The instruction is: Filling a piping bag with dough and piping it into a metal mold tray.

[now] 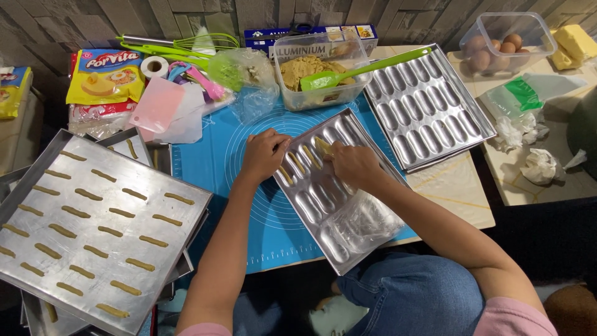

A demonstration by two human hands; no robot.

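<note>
On the left, shaped dough sticks (pixel 89 194) are laid in rows on a flat tray (pixel 37 163). On the blue mat (pixel 205 163), the mould tray (pixel 336 249) is steadied by the curled left hand (pixel 264 154). A dough piece (pixel 323 146) is pinched by the mostly closed right hand (pixel 353 163) over a cavity; it is best pressed in evenly, flush with the rim.

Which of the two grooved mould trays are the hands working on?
The nearer grooved tray on the blue mat, dough in its top grooves; the other, farther right, sits empty.
</note>
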